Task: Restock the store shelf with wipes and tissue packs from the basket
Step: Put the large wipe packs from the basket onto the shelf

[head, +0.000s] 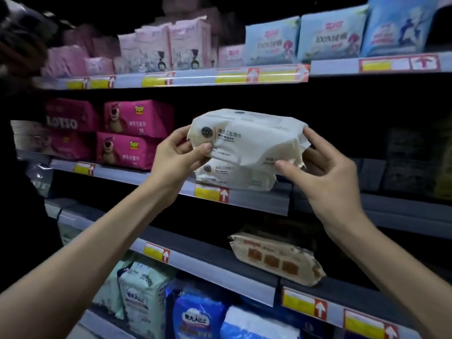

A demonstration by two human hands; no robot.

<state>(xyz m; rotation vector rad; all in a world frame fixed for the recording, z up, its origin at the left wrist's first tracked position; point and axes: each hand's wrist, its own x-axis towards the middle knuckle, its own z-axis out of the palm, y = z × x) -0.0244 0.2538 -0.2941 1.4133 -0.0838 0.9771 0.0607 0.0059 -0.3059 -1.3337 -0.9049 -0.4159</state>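
A cream-white wet wipes pack (254, 140) is held up in front of the middle shelf (256, 199). My left hand (178, 157) pinches its left end between thumb and fingers. My right hand (325, 172) holds its right end, thumb under the lower corner and fingers behind. Directly beneath it, a second identical wipes pack (234, 178) lies flat on that shelf, partly hidden by the held pack. The basket is out of view.
Pink bear-print tissue packs (132, 135) fill the same shelf to the left. Pink and blue packs (271, 42) line the upper shelf. A beige pack (276, 258) lies on the shelf below; green and blue packs (195, 314) stand lowest. The shelf's right side is dark.
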